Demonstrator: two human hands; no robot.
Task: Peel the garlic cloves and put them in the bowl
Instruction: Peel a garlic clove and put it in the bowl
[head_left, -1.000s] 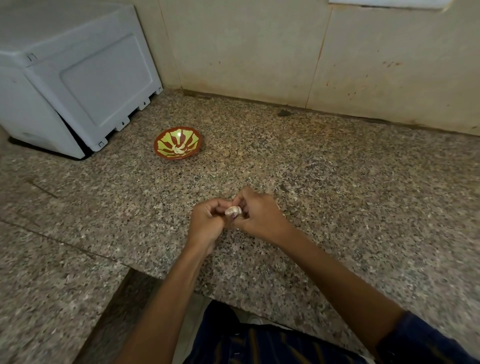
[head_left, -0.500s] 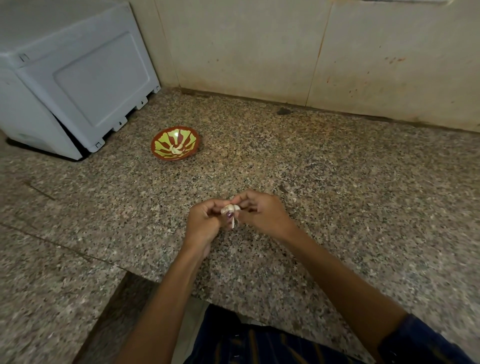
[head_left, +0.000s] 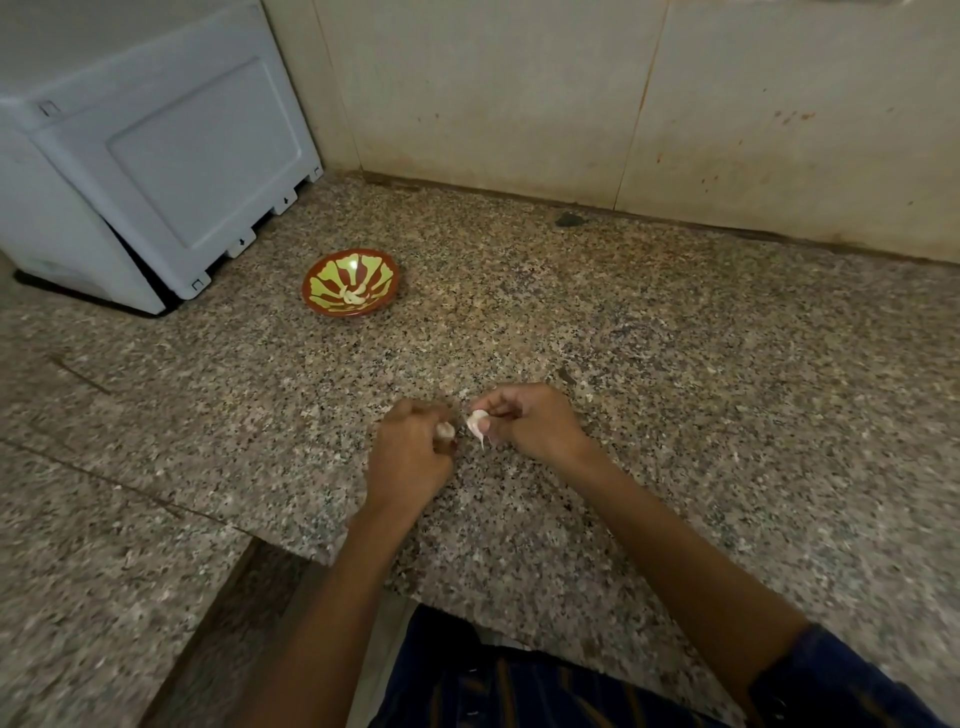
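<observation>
My left hand (head_left: 410, 452) and my right hand (head_left: 535, 423) hover just above the granite counter (head_left: 675, 364), a small gap between them. My right hand pinches a pale piece of garlic (head_left: 476, 420) with a thin strip of skin hanging from it. My left hand's curled fingers hold a small whitish bit of garlic (head_left: 444, 429), mostly hidden. A red bowl with a yellow-green pattern (head_left: 322, 280) sits farther back to the left. Peeled cloves (head_left: 353, 295) lie in its middle.
A light grey appliance (head_left: 156, 156) stands at the back left, close to the bowl. A tiled wall (head_left: 623, 104) closes the counter at the back. The counter's front edge steps down to a lower granite slab (head_left: 78, 545) at the left.
My hands were joined on one piece of garlic; they have pulled apart, and each holds a piece. The view has shifted slightly.
</observation>
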